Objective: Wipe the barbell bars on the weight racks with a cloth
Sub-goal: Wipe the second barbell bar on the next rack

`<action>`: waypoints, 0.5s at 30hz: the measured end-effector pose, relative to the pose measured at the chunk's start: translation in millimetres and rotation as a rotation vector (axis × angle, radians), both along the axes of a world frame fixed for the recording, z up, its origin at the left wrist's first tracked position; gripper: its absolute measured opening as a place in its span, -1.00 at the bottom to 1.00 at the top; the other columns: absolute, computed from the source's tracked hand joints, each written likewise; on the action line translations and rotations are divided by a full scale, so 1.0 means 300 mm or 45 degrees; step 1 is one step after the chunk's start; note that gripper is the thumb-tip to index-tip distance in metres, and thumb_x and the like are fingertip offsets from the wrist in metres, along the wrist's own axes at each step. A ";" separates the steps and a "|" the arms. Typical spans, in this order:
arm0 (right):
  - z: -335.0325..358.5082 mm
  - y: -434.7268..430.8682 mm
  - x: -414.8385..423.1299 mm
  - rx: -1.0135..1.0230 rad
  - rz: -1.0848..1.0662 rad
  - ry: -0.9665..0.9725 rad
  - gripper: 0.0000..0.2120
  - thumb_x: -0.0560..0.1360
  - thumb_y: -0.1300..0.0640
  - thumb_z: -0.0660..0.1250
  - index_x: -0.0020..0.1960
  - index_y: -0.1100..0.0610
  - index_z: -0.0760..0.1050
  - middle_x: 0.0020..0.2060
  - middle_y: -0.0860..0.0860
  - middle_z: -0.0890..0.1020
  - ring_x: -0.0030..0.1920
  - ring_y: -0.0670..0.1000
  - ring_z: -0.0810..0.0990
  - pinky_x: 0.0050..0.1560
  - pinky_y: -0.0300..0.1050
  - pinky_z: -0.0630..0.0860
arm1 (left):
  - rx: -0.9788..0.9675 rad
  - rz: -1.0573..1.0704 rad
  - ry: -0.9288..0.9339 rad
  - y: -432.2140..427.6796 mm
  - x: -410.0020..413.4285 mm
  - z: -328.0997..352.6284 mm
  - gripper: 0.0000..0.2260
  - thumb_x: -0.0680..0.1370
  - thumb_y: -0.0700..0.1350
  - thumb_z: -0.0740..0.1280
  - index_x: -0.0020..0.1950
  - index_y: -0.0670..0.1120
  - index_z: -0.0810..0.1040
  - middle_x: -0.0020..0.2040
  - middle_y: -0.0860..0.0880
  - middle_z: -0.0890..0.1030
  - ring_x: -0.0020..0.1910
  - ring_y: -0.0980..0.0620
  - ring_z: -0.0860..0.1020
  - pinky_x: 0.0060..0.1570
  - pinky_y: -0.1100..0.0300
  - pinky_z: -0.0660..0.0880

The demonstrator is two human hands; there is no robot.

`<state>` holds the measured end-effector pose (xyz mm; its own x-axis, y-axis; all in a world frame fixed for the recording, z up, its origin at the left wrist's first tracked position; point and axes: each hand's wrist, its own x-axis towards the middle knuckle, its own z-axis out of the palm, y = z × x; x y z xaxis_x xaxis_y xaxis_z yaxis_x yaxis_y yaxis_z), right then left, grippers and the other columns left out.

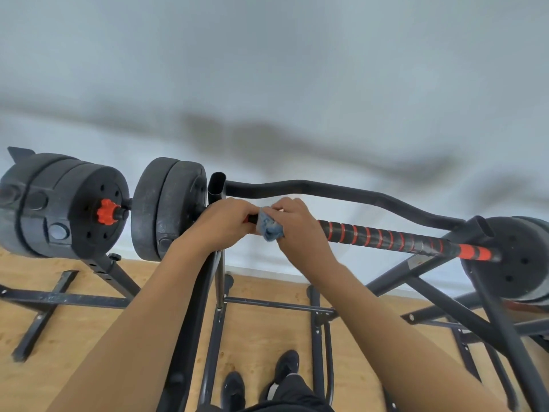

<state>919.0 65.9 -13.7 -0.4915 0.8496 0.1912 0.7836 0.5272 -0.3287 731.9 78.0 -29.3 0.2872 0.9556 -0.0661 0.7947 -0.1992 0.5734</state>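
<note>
A black barbell bar (386, 237) with red stripes lies across a black rack, with black weight plates (166, 206) on its left end and more plates (517, 257) on its right. My left hand (219, 223) grips the bar near the left plates. My right hand (297, 226) holds a crumpled blue-grey cloth (269, 226) wrapped on the bar right beside my left hand. The stretch of bar under both hands is hidden.
A curved black rack bar (341, 190) runs behind the barbell, close to a pale wall. A second loaded bar with a red collar (105, 212) sits at far left. Rack legs (445, 304) spread over the wooden floor; my black shoes (285, 365) stand between them.
</note>
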 end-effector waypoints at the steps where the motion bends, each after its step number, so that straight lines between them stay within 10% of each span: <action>1: -0.015 -0.020 0.014 0.016 0.008 0.016 -0.58 0.50 0.28 0.46 0.35 0.16 0.56 0.14 0.10 0.56 0.14 0.08 0.47 0.03 0.02 0.62 | -0.012 -0.012 -0.004 0.004 -0.001 0.000 -0.90 0.65 0.04 0.39 0.12 0.18 0.68 -0.07 0.15 0.69 -0.10 0.15 0.61 0.00 0.06 0.61; 4: -0.049 -0.051 0.066 0.069 0.060 0.022 -0.52 0.36 0.39 0.53 0.25 0.17 0.62 0.03 0.03 0.57 0.04 0.05 0.48 -0.21 0.01 0.63 | -0.050 -0.044 0.011 0.013 -0.009 -0.001 -0.94 0.63 0.06 0.41 0.05 0.16 0.67 -0.12 0.13 0.69 -0.14 0.12 0.61 0.00 -0.04 0.62; 11: 0.081 0.000 0.086 0.063 -0.112 0.203 -0.65 0.42 0.40 0.34 0.10 0.09 0.66 -0.10 -0.10 0.56 -0.10 -0.07 0.46 -0.04 -0.13 0.48 | -0.043 -0.043 0.053 0.018 -0.014 -0.019 -0.96 0.62 0.09 0.41 0.00 0.16 0.62 -0.16 0.13 0.67 -0.16 0.10 0.61 -0.02 -0.06 0.61; 15: 0.055 0.057 0.009 0.040 -0.004 -0.113 -0.76 0.47 0.33 0.29 -0.09 -0.01 0.55 -0.34 -0.15 0.42 -0.21 0.04 0.43 -0.18 -0.09 0.50 | -0.051 -0.048 0.098 0.021 -0.011 -0.013 -0.94 0.64 0.11 0.37 0.06 0.18 0.62 -0.08 0.15 0.69 -0.09 0.10 0.62 -0.01 -0.08 0.62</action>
